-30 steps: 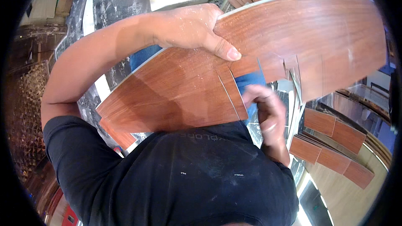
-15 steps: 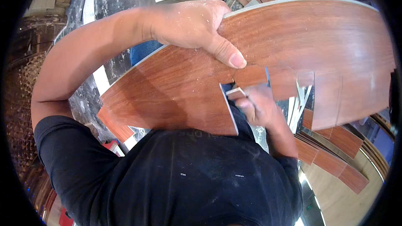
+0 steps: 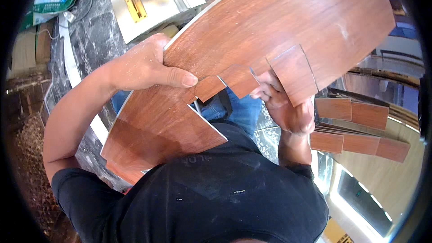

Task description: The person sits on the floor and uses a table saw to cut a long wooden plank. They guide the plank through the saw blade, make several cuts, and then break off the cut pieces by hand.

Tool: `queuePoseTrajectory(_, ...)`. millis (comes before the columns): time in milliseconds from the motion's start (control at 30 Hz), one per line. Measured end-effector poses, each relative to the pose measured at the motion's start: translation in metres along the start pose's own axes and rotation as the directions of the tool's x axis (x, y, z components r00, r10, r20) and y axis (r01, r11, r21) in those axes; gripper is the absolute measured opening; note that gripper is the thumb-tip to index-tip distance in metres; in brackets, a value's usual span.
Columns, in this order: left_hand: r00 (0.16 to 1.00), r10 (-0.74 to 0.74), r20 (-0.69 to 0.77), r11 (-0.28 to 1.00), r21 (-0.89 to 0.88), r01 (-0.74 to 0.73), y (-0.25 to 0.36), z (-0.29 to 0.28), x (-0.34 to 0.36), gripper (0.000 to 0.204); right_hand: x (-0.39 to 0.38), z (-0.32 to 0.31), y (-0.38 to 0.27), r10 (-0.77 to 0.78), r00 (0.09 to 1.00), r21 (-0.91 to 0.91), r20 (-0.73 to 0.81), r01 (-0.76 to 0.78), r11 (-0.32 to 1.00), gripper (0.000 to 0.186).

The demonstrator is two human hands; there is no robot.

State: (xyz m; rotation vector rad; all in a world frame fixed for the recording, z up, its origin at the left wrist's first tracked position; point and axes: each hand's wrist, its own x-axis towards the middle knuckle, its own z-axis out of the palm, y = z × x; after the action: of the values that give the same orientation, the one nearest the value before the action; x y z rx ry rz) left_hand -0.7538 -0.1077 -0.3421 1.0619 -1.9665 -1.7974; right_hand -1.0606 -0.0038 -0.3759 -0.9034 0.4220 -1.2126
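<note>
A long reddish-brown wood-grain plank (image 3: pixel 270 27) slants across in front of me, its near edge cut into notches and tabs. My left hand (image 3: pixel 148 69) is closed on its far edge, thumb lying flat on the top face. Below the near edge, my right hand (image 3: pixel 288 108) has its fingers curled against the plank beside a square, scored tab (image 3: pixel 294 74). Part of that hand is hidden behind this tab. A smaller tab (image 3: pixel 240 81) stands to its left, and a wide notch opens toward my shirt.
Beyond the plank stands a metal-topped table saw (image 3: pixel 157 0) with a yellow insert. Shorter wood-grain boards (image 3: pixel 360 144) lie at the right. A green and white bag (image 3: pixel 56 0) sits at the far left, above a dark, dusty floor (image 3: pixel 92 27).
The plank has swung so its right end points farther away, and my left hand has moved left and nearer with it. My right hand has left the notch and moved right, to the square tab.
</note>
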Motion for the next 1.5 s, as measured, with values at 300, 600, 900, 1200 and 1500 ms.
queuePoseTrajectory(300,0.993,0.086,0.075,0.968,-0.244,-0.065,0.061,-0.015,0.056,0.083,0.027,0.032,-0.01,-0.069,0.989,-0.434,-0.132,0.005,0.901,0.052)
queuePoseTrajectory(600,0.986,0.161,0.054,0.93,-0.343,-0.133,0.059,-0.028,0.047,0.088,0.046,0.029,-0.003,-0.14,0.99,-0.43,-0.026,0.116,0.895,0.051)
queuePoseTrajectory(900,0.963,0.202,0.176,0.907,-0.405,-0.117,0.067,-0.021,0.048,0.083,0.055,-0.031,0.034,-0.244,0.968,-0.337,0.058,0.249,0.908,0.048)
queuePoseTrajectory(1200,0.977,0.194,0.086,0.933,-0.323,-0.157,0.057,-0.015,0.059,0.073,0.016,-0.09,-0.006,-0.159,0.642,-0.3,-0.75,-0.117,0.947,0.069)
queuePoseTrajectory(1500,0.911,0.341,-0.233,0.934,0.197,-0.299,0.034,-0.001,0.06,0.052,0.084,-0.062,-0.062,-0.319,0.802,-0.364,-0.504,0.137,0.921,0.052)
